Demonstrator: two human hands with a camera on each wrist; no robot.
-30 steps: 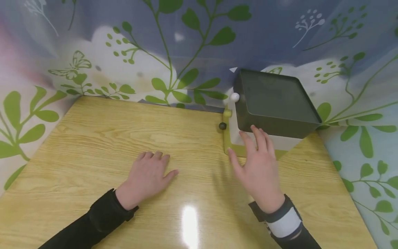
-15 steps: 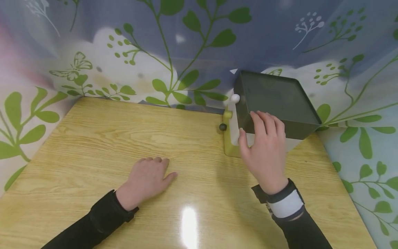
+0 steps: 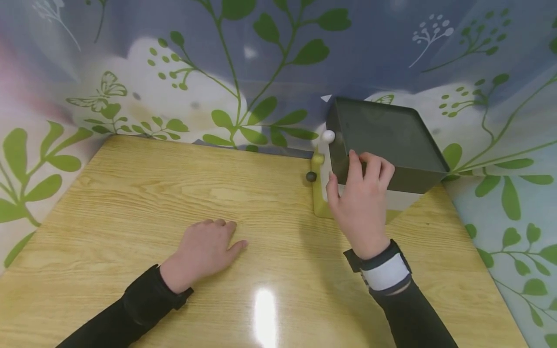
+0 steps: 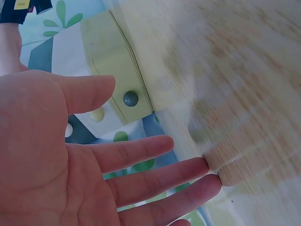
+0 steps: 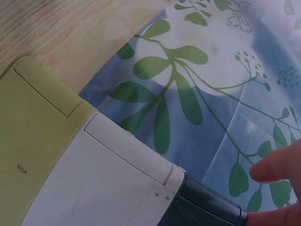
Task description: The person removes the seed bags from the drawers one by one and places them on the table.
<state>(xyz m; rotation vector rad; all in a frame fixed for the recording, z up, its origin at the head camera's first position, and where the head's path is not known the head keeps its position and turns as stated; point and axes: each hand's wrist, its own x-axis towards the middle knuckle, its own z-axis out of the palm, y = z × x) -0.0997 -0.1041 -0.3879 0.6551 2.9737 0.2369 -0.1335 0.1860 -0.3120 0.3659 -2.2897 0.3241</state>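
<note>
A small three-tier drawer box (image 3: 391, 133) stands at the back right of the table, dark green on top, white in the middle, yellow-green below. Its left face carries a white knob (image 3: 328, 136), a yellow knob (image 3: 318, 158) and a dark knob (image 3: 311, 177). At the box's near left corner is my right hand (image 3: 365, 208), fingers bent over the dark tier's top edge. In the right wrist view its thumb (image 5: 273, 165) is apart from the box, and a finger meets the dark tier's corner. My left hand (image 3: 202, 253) rests on the table, fingers extended, holding nothing.
The wood-grain table (image 3: 209, 183) reaches back to a leaf-patterned cloth (image 3: 174, 96), which also hangs along both sides. The box stands close to the cloth at the back. Both wrists wear dark bands.
My right hand has moved forward and up, from in front of the box to the dark tier's top edge, fingers bending more. The left hand and the box have stayed in place.
</note>
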